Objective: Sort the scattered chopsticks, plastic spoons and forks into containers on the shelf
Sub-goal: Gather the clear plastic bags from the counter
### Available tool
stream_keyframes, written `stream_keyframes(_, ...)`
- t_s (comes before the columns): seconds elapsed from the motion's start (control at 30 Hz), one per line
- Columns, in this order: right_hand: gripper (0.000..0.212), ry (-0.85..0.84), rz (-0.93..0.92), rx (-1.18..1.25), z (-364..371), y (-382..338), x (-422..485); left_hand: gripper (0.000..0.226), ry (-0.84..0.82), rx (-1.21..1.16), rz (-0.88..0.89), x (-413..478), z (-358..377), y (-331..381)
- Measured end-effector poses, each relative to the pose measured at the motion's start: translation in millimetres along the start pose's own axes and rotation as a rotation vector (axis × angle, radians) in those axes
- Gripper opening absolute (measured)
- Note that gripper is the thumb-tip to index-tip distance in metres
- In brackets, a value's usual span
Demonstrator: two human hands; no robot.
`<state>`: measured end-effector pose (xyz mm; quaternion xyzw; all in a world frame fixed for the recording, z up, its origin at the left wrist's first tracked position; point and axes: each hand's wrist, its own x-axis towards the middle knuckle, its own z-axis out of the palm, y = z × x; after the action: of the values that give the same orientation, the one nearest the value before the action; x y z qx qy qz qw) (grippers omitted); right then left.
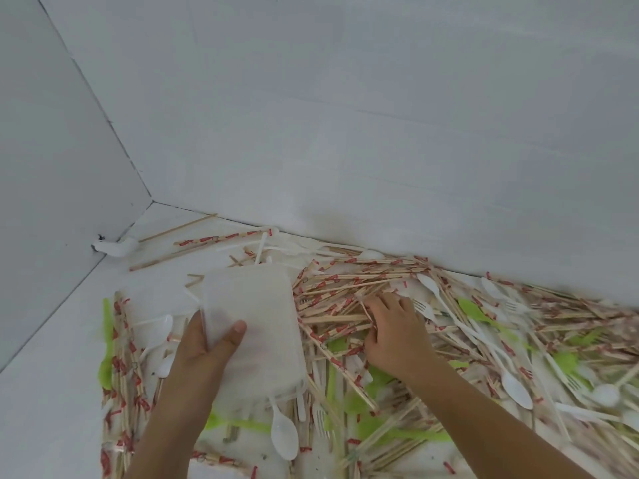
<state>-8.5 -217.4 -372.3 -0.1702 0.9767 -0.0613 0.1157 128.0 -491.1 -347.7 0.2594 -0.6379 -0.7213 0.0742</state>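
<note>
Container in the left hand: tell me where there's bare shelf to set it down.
The widest bare patch is the shelf strip between the left wall and the green utensil. A smaller one sits by the back corner, crossed by loose sticks. Right of the container, where the right hand grips chopsticks, it is piled thick.

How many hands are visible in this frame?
2. The left hand grips the translucent container left of centre; the right hand pinches chopsticks just right of it. No others show.
</note>
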Motion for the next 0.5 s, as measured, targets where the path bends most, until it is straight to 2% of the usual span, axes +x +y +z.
stream_keyframes(0.1,0.047,0.03,0.023,-0.022,-2,18,-23,0.048,-0.01,-0.011,0.002,2,6,1)
stream_keyframes(0.13,0.05,0.004,0.036,-0.051,-4,26,-35,0.047,-0.016,-0.019,0.0,2,8,1)
stream_keyframes(0.23,0.086,-0.214,0.103,-0.123,-4,59,-71,0.057,-0.039,-0.016,0.022,2,17,4)
stream_keyframes(0.33,0.104,-0.27,0.143,-0.112,-4,86,-103,0.062,-0.084,-0.02,0.046,-1,29,11)
stream_keyframes(0.5,0.084,-0.163,0.198,-0.076,-7,125,-146,0.043,-0.16,0.008,0.091,-16,60,31)
